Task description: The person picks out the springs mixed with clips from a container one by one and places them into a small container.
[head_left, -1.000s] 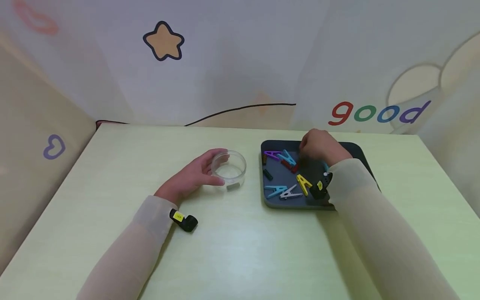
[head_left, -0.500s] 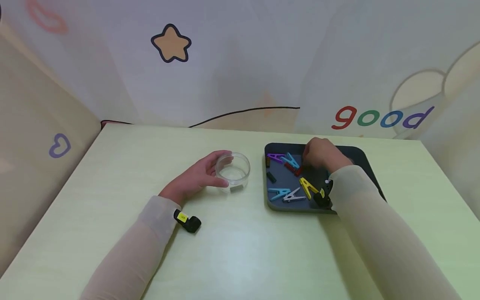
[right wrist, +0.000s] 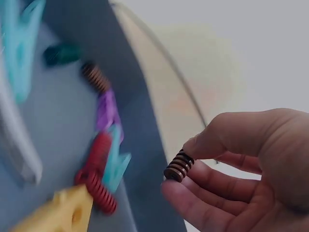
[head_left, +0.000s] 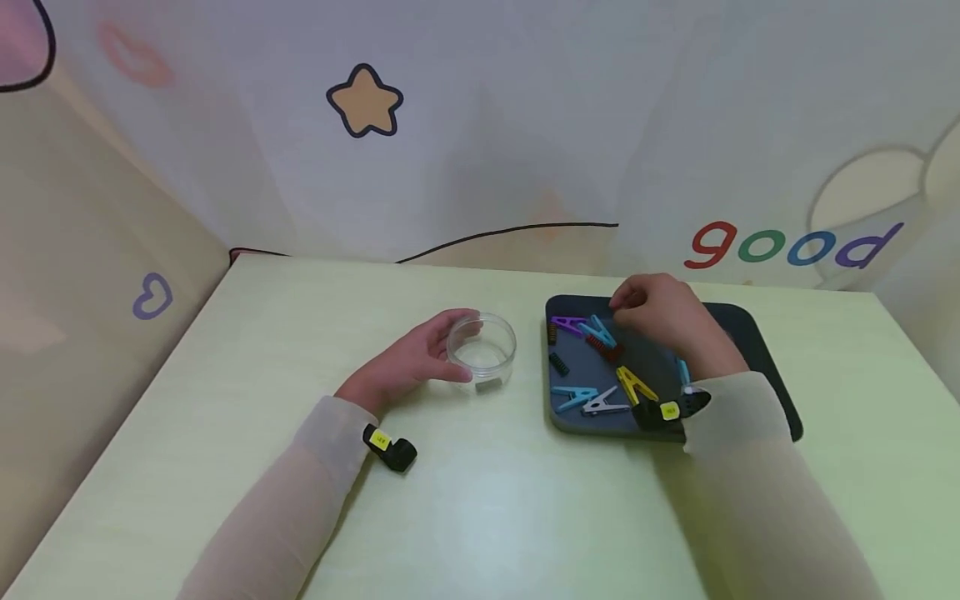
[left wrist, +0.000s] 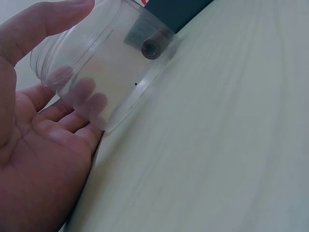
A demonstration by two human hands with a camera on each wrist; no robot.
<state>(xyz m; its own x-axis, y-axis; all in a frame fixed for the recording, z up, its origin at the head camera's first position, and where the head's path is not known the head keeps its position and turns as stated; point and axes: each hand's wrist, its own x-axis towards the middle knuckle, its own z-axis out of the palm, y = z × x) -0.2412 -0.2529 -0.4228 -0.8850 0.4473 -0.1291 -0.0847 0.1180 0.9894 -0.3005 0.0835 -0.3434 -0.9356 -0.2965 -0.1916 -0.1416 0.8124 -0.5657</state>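
Observation:
My left hand holds a clear round plastic jar on the table, thumb on the near side and fingers round the far side. Through its wall in the left wrist view shows a dark brown cylindrical piece; whether it lies inside or behind, I cannot tell. Over the dark grey tray, my right hand pinches a brown coil spring between thumb and fingers; the head view hides this spring. In the tray lie red springs, a green spring and another brown spring.
Clothespins share the tray: a purple one, a yellow one, a white one and several light blue ones. The pale table meets a printed wall cloth at its back edge.
My right hand has lifted and turned from down in the tray, now with a brown spring between its fingertips. The left hand still holds the jar; the head view has shifted slightly.

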